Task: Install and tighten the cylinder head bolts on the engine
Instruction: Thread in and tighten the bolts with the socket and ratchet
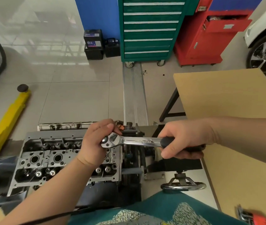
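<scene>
A grey aluminium cylinder head (47, 158) lies on an engine stand at lower left, its valve springs and spark plug wells exposed. A chrome ratchet wrench (134, 141) lies level above the head's right end. My left hand (96, 143) cups the ratchet's round head, fingers curled around it. My right hand (184, 142) grips the black handle at the other end. The socket and any bolt under the ratchet head are hidden by my left hand.
A wooden table (226, 103) stands at right. The stand's handwheel (183, 185) sits below the wrench. A yellow lift arm (7, 119) crosses the floor at left. A green drawer cabinet (150, 28), red cabinet (210, 34), batteries (94, 44) and car wheels stand behind.
</scene>
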The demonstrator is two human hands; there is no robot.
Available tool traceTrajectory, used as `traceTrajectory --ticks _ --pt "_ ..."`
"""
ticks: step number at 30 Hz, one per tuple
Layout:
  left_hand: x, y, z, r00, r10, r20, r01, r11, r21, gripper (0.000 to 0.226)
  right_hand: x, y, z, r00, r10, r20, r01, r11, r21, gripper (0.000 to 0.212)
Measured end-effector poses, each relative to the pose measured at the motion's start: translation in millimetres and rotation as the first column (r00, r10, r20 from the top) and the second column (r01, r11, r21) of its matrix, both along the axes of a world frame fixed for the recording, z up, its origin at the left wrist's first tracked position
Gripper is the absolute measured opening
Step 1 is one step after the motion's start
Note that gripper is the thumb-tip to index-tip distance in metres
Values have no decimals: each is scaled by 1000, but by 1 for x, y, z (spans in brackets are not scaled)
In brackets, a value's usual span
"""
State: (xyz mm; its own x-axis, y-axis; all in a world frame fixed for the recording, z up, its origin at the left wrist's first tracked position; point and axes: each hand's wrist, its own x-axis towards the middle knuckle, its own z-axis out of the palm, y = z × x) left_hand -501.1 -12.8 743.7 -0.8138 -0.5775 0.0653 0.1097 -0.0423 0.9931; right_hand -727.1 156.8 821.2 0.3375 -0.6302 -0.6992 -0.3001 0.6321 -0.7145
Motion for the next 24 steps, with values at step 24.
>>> traceTrajectory --ticks 24 --pt "6 13 34 977 112 182 180 24 -983 65 102 39 -11 -84 -524 -848 -282 828 -484 72"
